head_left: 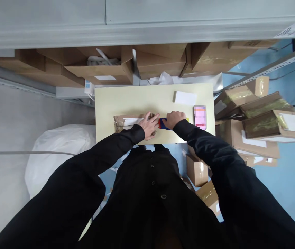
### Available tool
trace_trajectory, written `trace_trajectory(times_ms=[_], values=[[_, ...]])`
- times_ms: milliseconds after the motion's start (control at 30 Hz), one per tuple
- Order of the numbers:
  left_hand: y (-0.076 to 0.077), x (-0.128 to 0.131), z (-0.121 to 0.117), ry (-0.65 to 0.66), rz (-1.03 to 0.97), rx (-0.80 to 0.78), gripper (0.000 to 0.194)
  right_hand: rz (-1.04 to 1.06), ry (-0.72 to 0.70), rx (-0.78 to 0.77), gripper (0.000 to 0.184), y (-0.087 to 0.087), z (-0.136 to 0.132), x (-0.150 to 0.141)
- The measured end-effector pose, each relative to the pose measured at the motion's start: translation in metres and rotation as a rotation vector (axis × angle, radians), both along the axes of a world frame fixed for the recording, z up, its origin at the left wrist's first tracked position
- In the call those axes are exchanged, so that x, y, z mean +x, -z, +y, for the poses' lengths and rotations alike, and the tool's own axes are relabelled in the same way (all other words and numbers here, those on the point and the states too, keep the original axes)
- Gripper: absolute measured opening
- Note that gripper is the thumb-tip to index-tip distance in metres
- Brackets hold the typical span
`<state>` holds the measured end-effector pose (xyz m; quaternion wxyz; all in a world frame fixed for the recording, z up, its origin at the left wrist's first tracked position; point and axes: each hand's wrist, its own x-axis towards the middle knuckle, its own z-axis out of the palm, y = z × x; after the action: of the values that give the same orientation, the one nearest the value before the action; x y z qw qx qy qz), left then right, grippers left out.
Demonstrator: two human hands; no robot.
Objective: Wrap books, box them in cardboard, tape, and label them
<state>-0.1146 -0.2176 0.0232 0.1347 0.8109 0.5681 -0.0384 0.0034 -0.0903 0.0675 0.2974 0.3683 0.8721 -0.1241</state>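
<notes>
On the pale table lies a small cardboard box [118, 119] with a white label and clear tape at its left end. My left hand [149, 126] rests on the box's right end, fingers spread. Just to its right, my right hand [175, 119] is closed around a blue tool with a red end [164, 123]; a bit of yellow shows on its far side. The red end is close to the fingers of my left hand, and whether it touches the box I cannot tell. My right hand hides most of the tool, so its exact kind is unclear.
The table [137, 98] also bears a white box-like block [185, 98] and a phone [200, 117] with a lit screen. Behind it, a shelf holds open cartons [103, 72]. Taped parcels [256, 135] are piled at right; a white plastic bag [56, 152] stands at left.
</notes>
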Motion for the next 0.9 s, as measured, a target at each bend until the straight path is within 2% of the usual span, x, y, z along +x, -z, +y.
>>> trace_trajectory(times_ms=[167, 333, 433, 500, 600, 667, 733, 767, 833, 900], values=[[0.01, -0.004, 0.013, 0.067, -0.019, -0.056, 0.065, 0.026, -0.042, 0.003, 0.036, 0.004, -0.019, -0.025], [0.012, -0.004, 0.018, 0.057, -0.02, -0.114, 0.053, 0.011, -0.059, 0.005, 0.03, 0.011, -0.027, -0.026], [0.01, -0.001, 0.019, 0.068, 0.033, -0.127, 0.053, -0.008, 0.015, 0.018, 0.035, 0.013, -0.027, -0.011], [0.006, 0.0, 0.019, 0.045, 0.01, -0.117, 0.06, 0.036, 0.118, 0.082, 0.046, 0.012, -0.022, 0.008], [-0.002, -0.004, 0.016, 0.005, -0.132, -0.101, 0.086, 0.118, 0.313, 0.192, 0.06, 0.014, -0.008, 0.044], [-0.01, -0.011, 0.009, -0.033, -0.207, -0.073, 0.102, 0.177, 0.435, 0.208, 0.055, 0.02, -0.002, 0.067], [-0.017, -0.023, -0.004, -0.163, -0.229, -0.027, 0.109, 0.232, 0.499, 0.191, 0.043, 0.032, -0.002, 0.083], [-0.019, -0.031, -0.013, -0.278, -0.225, 0.002, 0.109, 0.244, 0.515, 0.176, 0.04, 0.04, -0.003, 0.087], [-0.019, -0.049, -0.038, -0.594, -0.22, 0.057, 0.108, 0.233, 0.541, 0.147, 0.042, 0.057, -0.01, 0.089], [-0.011, -0.066, -0.068, -0.95, -0.276, 0.078, 0.107, 0.203, 0.578, 0.118, 0.041, 0.073, -0.017, 0.084]])
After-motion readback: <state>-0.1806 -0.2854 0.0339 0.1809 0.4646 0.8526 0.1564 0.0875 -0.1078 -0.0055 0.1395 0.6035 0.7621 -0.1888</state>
